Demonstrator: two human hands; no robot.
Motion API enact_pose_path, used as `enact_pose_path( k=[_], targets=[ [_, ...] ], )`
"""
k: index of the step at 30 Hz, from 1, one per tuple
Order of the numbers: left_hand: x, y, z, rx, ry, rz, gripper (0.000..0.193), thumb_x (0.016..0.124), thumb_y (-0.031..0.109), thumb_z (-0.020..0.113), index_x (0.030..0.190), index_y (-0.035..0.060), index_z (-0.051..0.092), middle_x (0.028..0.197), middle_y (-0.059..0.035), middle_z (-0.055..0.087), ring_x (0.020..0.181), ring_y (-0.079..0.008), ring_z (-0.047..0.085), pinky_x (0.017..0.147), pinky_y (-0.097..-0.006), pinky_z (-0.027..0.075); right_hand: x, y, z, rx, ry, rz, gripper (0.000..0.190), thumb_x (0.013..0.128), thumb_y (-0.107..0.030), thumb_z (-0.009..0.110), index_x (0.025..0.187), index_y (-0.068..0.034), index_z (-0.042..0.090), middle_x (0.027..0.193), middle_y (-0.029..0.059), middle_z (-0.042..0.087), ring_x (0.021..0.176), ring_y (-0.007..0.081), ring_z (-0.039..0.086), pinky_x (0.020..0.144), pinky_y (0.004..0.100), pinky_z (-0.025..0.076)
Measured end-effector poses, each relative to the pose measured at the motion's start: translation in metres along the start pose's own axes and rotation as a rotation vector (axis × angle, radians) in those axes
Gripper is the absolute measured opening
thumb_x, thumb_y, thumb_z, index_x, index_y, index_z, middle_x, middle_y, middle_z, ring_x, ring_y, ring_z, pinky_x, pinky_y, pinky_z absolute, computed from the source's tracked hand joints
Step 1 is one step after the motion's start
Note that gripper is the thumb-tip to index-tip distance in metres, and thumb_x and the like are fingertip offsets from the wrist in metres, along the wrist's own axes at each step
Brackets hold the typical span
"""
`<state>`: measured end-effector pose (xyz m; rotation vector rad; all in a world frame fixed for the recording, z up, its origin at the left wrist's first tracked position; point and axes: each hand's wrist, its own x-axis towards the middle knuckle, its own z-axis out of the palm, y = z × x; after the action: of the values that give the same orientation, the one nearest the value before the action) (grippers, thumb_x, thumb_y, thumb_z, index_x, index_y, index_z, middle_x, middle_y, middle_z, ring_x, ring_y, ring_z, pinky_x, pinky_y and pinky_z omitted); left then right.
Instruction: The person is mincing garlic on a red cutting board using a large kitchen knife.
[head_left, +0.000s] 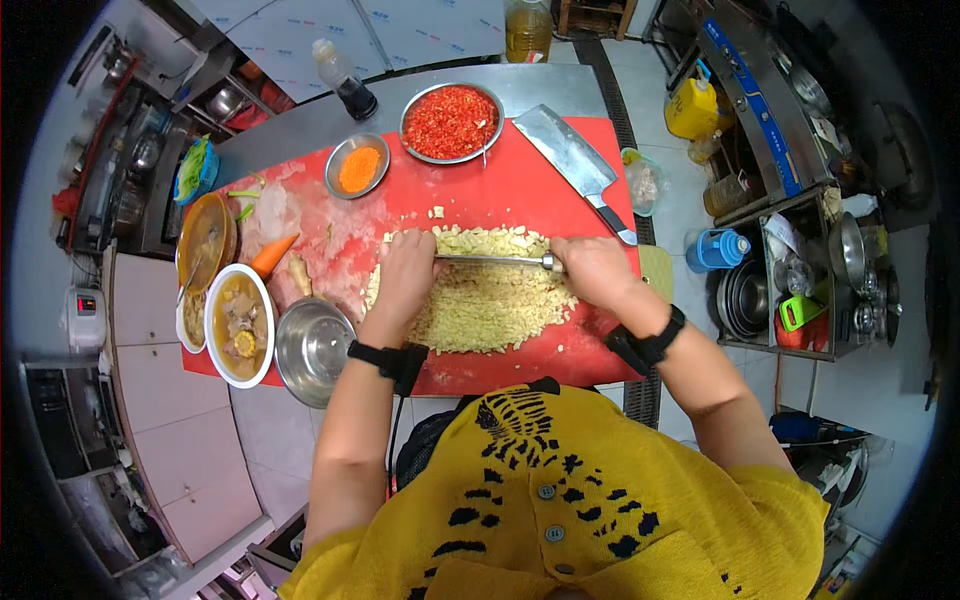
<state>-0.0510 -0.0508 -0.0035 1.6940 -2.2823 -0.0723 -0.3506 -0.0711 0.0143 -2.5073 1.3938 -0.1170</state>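
A spread of chopped pale pieces, probably garlic (491, 307), covers the middle of the red cutting board (600, 300). Over it is a knife (491, 259), seen along its spine with the blade edge hidden. My right hand (596, 268) grips the handle at its right end. My left hand (409, 270) is closed over the far left end of the blade, fingers on top. Coarser pieces lie beyond the knife and finer ones on my side. A second knife, a cleaver (566, 154), rests on the board's far right with its handle towards me.
Beyond the garlic stand a bowl of chopped red chili (452, 122), a small bowl of orange mince (358, 169) and a dark sauce bottle (352, 94). On the left are a carrot (274, 255), ginger (300, 276), a steel bowl (313, 349) and a white bowl of soup (238, 330).
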Motion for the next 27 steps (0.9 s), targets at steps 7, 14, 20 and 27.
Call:
enact_pose_path(
  k=[7, 14, 20, 27],
  targets=[
    [0.007, -0.006, -0.013, -0.002, -0.018, 0.02, 0.03, 0.074, 0.018, 0.077, 0.093, 0.0084, 0.055, 0.093, -0.0089, 0.056, 0.093, -0.031, 0.054, 0.079, -0.0455, 0.039, 0.005, -0.005, -0.02, 0.0, -0.076, -0.011, 0.019, 0.075, -0.01, 0.067, 0.091, -0.007, 0.057, 0.078, 0.0149, 0.067, 0.077, 0.0349, 0.067, 0.067, 0.0477, 0.052],
    [-0.009, -0.011, 0.0, 0.051, -0.027, 0.024, 0.029, 0.075, 0.019, 0.076, 0.094, 0.0083, 0.056, 0.093, -0.0081, 0.056, 0.093, -0.0297, 0.054, 0.079, -0.0456, 0.039, 0.002, -0.008, 0.013, 0.03, -0.019, 0.009, 0.016, 0.076, -0.011, 0.066, 0.089, -0.007, 0.057, 0.078, 0.0133, 0.067, 0.076, 0.0347, 0.067, 0.063, 0.0472, 0.052],
    [-0.006, 0.0, -0.022, 0.038, -0.071, -0.008, 0.029, 0.075, 0.02, 0.076, 0.093, 0.0086, 0.056, 0.094, -0.0082, 0.056, 0.092, -0.0294, 0.054, 0.079, -0.0451, 0.039, -0.008, -0.012, -0.01, 0.03, -0.037, -0.026, 0.016, 0.077, -0.012, 0.067, 0.088, -0.006, 0.056, 0.078, 0.0131, 0.066, 0.076, 0.0346, 0.067, 0.063, 0.0474, 0.051],
    [-0.01, -0.012, -0.005, 0.017, -0.067, 0.057, 0.028, 0.077, 0.02, 0.075, 0.093, 0.0072, 0.056, 0.095, -0.0094, 0.056, 0.093, -0.0299, 0.054, 0.08, -0.0454, 0.039, 0.001, -0.004, 0.0, 0.046, -0.053, -0.057, 0.019, 0.073, -0.01, 0.068, 0.088, -0.008, 0.057, 0.078, 0.0107, 0.067, 0.078, 0.0335, 0.067, 0.063, 0.0478, 0.051]
  ],
)
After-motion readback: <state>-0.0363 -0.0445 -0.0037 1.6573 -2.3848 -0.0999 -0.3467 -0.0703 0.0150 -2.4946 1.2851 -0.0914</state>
